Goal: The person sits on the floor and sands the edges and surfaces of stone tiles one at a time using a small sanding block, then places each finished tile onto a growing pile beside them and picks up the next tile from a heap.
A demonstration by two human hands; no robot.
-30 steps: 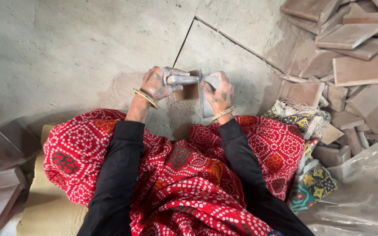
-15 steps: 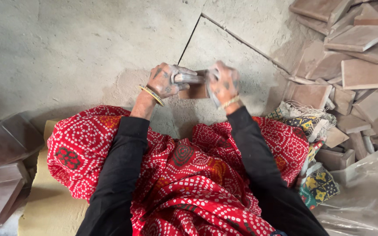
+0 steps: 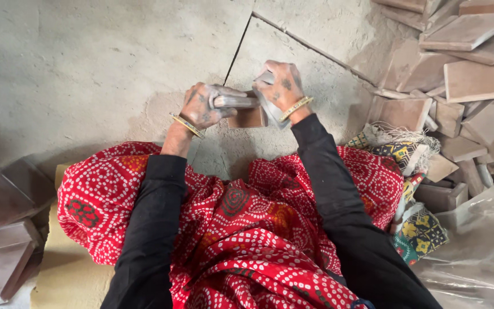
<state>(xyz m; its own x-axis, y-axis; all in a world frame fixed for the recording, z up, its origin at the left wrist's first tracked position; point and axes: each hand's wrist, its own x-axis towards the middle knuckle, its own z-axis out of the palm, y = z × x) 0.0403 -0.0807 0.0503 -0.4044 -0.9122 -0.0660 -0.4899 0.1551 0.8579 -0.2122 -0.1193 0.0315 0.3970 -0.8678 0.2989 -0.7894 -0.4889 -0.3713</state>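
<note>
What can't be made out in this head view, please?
- Brown tile: mostly hidden behind the left hand and right hand.
- Grey piece in the left hand: its kind is unclear under the fingers.
- Tile pile: cut off by the right edge.

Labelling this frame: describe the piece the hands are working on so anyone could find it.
Start at the red dotted cloth over the lap, then follow the black sleeves up to the two dusty hands on the grey floor. Between the left hand and right hand sits a small brown tile. Unlike the tile pile at right, it lies alone, partly covered by fingers.
</note>
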